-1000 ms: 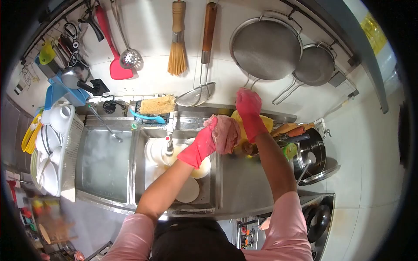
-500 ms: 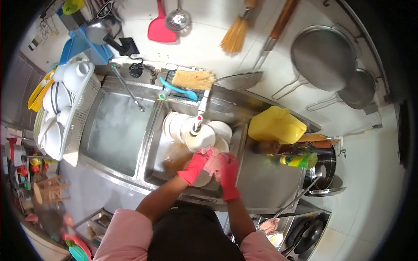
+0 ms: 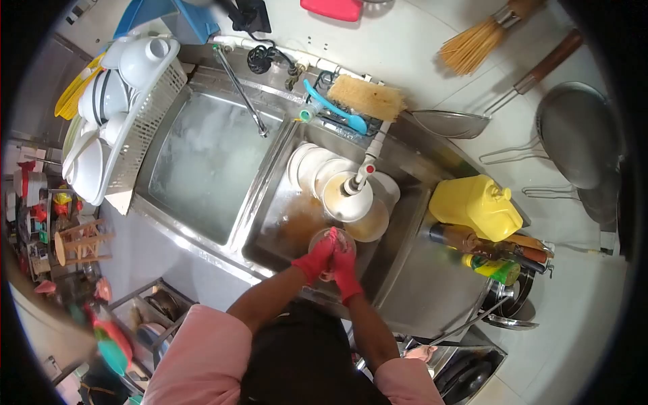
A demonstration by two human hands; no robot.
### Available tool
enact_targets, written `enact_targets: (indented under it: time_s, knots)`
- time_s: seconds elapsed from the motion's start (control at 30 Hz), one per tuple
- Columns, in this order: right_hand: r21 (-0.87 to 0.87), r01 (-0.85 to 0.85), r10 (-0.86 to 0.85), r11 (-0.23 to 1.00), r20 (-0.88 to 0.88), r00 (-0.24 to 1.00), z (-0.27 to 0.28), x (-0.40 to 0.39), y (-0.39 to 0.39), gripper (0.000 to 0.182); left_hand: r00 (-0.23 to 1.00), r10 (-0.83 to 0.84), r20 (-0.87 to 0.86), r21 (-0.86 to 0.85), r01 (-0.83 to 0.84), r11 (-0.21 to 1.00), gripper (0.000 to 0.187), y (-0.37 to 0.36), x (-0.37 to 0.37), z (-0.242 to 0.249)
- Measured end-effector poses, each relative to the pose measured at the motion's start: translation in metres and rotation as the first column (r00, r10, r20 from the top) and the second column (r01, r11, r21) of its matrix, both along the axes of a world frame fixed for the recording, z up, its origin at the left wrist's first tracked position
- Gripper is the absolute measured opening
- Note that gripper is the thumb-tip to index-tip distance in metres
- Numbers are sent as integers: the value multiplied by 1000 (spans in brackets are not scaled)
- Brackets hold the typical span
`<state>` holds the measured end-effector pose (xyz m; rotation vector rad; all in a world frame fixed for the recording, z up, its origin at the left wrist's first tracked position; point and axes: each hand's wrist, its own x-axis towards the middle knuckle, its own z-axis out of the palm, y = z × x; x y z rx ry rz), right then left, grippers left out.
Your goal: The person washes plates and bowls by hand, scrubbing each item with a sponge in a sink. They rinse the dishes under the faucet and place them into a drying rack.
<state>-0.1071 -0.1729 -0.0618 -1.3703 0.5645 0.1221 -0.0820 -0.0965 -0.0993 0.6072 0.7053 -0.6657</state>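
Over the right basin [image 3: 270,236] of the sink, my two hands in red-pink rubber gloves are pressed together. My left hand [image 3: 312,262] and my right hand [image 3: 345,268] are closed around a bunched pink cloth [image 3: 328,275], mostly hidden by the gloves. Just beneath and behind them sits a round dish [image 3: 317,241], partly covered. Farther back, several white plates [image 3: 302,165] lean in a row. A white bowl [image 3: 347,210] holding cloudy liquid stands under the red-tipped tap [image 3: 358,181]. Brownish water lies in the basin.
Steaming water fills the left basin [image 3: 209,162]. Beyond it stands a white basket [image 3: 131,158] of bowls. A scrub brush [image 3: 364,96] and blue spoon [image 3: 334,108] lie behind the tap. On the right are a yellow jug [image 3: 472,206] and bottles [image 3: 493,266]. Strainers [image 3: 574,135] hang on the wall.
My hands have come closer together, bunching the cloth that hung more spread between them. The camera view has shifted and turned, so the sink appears farther right and lower.
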Motion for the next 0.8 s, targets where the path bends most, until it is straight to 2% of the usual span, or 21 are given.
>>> enact_targets:
  time_s: [0.07,0.1,0.17,0.23,0.3,0.33,0.4,0.43,0.47,0.5,0.57,0.6,0.67,0.7,0.8]
  knots:
    - [-26,-213,203,977,-203,958,18,3,-27,31,944,-270,187,393,180,902,37,27,4,-15]
    - [12,-157,156,987,-222,962,15,3,-36,30,877,-420,232,577,223,785,36,44,5,-25]
    - [79,-59,77,995,-260,962,2,7,-51,30,696,-685,215,867,187,462,35,68,7,-46]
    - [-108,-242,204,964,-284,937,-14,27,-50,30,591,-805,50,946,231,228,33,74,12,-38]
    - [-316,-350,304,882,-187,934,-36,52,-32,33,535,-829,-162,879,460,125,34,87,7,-17]
    - [-438,-342,347,831,-73,935,-49,67,-18,34,564,-808,-171,898,426,107,32,87,4,-14]
    - [-550,-353,424,757,3,906,-75,89,9,36,608,-773,-182,929,365,69,33,74,-1,-15]
    - [-548,-396,455,737,-32,890,-90,98,19,37,637,-750,-175,941,332,62,32,71,-4,-26]
    - [-623,-439,504,647,-82,860,-103,102,26,36,671,-723,-165,952,299,60,32,66,-6,-38]
    - [-689,-473,545,548,-134,827,-114,106,32,36,707,-690,-154,962,265,57,32,61,-8,-49]
    - [-872,-463,611,158,-282,740,-115,113,48,33,679,-691,-247,927,373,34,29,56,1,-46]
    - [-527,-317,327,789,-78,942,-111,115,59,32,659,-693,-293,906,424,20,29,54,2,-50]
    - [-749,-458,588,479,-114,801,-134,108,52,30,613,-732,-296,896,443,9,28,54,8,-50]
    - [-830,-476,690,290,-164,705,-143,105,46,29,588,-754,-292,893,450,5,28,52,7,-51]
    - [-669,-460,562,583,-77,824,-32,118,29,31,634,-771,59,983,97,154,25,58,-3,-68]
